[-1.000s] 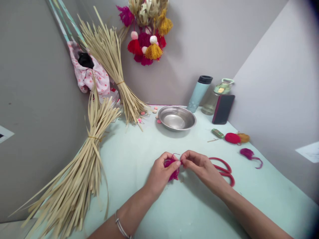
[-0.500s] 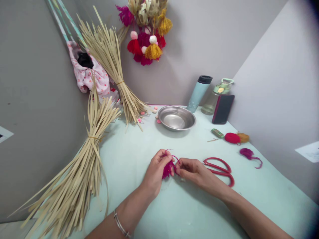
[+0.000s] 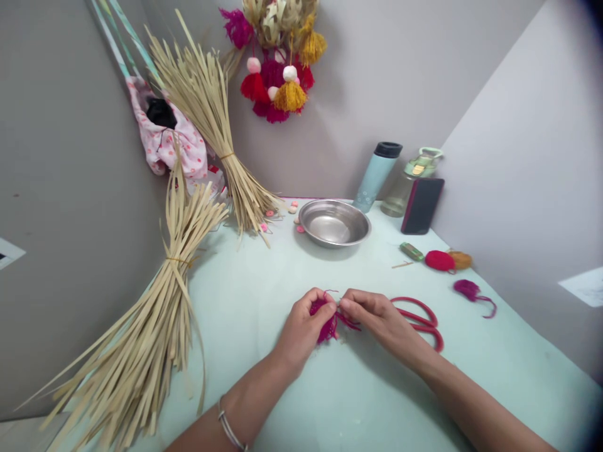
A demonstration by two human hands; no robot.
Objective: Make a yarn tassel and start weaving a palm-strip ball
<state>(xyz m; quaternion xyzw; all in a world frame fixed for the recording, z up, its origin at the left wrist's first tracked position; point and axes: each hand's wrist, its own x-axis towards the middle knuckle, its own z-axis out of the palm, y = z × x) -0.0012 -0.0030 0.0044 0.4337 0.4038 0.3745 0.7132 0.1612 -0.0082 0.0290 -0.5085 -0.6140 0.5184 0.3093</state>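
A magenta yarn tassel [image 3: 326, 331] is pinched in my left hand [image 3: 305, 326], its strands hanging below the thumb. My right hand [image 3: 377, 317] is closed close beside it, thumb and forefinger together near the left fingertips. What lies between the right fingertips is too small to make out; loose magenta strands pass just under them. Partly behind the right hand lie scissors with red handles [image 3: 438, 333], their blades hidden.
A steel bowl [image 3: 335, 227] stands at the back with small pink buttons around it. Straw bundles [image 3: 141, 326] lean at left. At right are a phone [image 3: 423, 207], a blue tumbler [image 3: 377, 177], a bottle [image 3: 398, 201], red yarn [image 3: 439, 260] and magenta yarn [image 3: 466, 289].
Both hands have moved slightly; the left went right with the tassel. My right fingertips rose to meet the left ones, and the strand they pinched now hangs below them.
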